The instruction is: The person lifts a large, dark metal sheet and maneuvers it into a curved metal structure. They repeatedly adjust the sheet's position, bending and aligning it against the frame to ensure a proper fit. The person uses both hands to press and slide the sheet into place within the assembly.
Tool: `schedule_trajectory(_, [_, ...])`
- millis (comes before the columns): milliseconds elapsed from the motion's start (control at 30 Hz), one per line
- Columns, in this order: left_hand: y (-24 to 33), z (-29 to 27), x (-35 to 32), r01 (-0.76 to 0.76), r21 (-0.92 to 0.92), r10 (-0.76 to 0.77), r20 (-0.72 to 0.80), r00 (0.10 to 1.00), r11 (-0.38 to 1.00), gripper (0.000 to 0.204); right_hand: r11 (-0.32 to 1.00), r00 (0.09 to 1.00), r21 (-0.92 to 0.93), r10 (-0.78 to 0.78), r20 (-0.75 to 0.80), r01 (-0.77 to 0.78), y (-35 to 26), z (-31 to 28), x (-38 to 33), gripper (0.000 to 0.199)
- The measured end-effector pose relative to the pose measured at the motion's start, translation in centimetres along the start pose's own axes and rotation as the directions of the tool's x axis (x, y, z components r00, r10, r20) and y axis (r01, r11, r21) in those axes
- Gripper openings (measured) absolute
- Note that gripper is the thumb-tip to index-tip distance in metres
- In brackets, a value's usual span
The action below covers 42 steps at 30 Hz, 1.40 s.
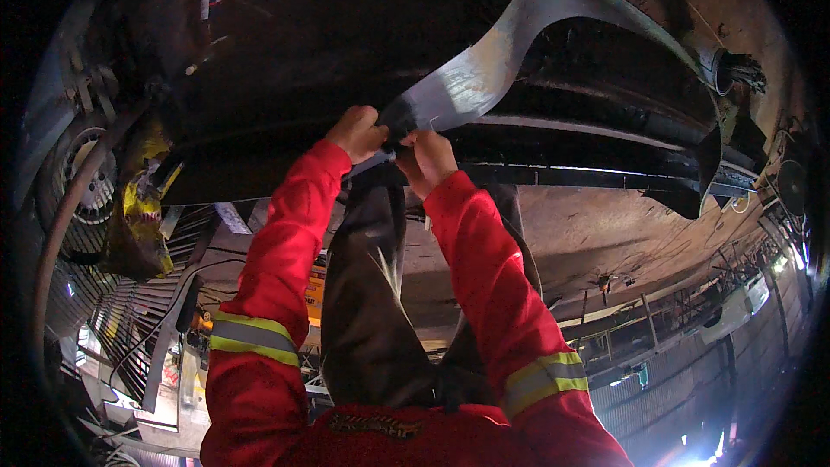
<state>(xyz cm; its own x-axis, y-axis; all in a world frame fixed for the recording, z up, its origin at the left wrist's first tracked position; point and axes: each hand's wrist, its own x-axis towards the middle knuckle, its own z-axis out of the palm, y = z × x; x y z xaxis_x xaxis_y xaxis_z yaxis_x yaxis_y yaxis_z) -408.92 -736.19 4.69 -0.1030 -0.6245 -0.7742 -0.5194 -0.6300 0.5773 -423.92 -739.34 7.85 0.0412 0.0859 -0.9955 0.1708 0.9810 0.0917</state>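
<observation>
A long, wide grey strip (510,56) arches up and to the right from between my hands, then bends down toward the far right. Whether it is metal or some flexible sheet, I cannot tell. Its near end is dark where my fingers meet it. My left hand (358,132) is closed at the left edge of that end. Close beside it, my right hand (429,161) pinches the strip's lower edge, thumb and fingers curled. The fingertips of both hands are partly hidden in shadow. Both arms wear red sleeves with reflective bands.
Dark long beams (588,180) run across under the strip, just past my knees. At the left are a wheel-like round part (89,177), a yellow crumpled bag (143,216), a curved pipe (62,242) and several thin bars (121,320). Brown floor (571,225) lies to the right.
</observation>
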Motion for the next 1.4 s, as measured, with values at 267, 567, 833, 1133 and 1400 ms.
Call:
schedule_trajectory(267, [1.1,-1.4,-0.9,0.007,0.076,0.001,-0.095,0.996,0.997,0.026,0.966,0.967,0.128,-0.236,0.096,0.223,3.5,0.1,2.5,0.008])
schedule_trajectory(567, [1.1,-1.5,-0.4,-0.118,0.144,0.139,-0.142,0.980,0.982,0.024,0.881,0.912,0.467,-0.250,0.326,0.075,3.0,0.5,1.3,0.030])
schedule_trajectory(833, [3.1,2.3,-5.1,-0.126,0.057,0.134,-0.159,0.978,0.990,0.022,0.956,0.925,0.294,-0.096,0.367,-0.018,-2.7,-1.8,-4.5,0.042])
schedule_trajectory(1133, [2.9,5.7,-9.5,-0.157,0.126,0.183,-0.231,0.956,0.980,0.039,0.916,0.918,0.084,-0.395,0.022,0.393,4.1,-1.5,-2.4,0.029])
schedule_trajectory(1400, [-2.4,2.8,-10.2,0.028,0.276,0.039,-0.233,0.972,0.961,0.042,0.876,0.885,0.131,-0.466,-0.021,0.464,4.1,5.2,-3.1,0.020])
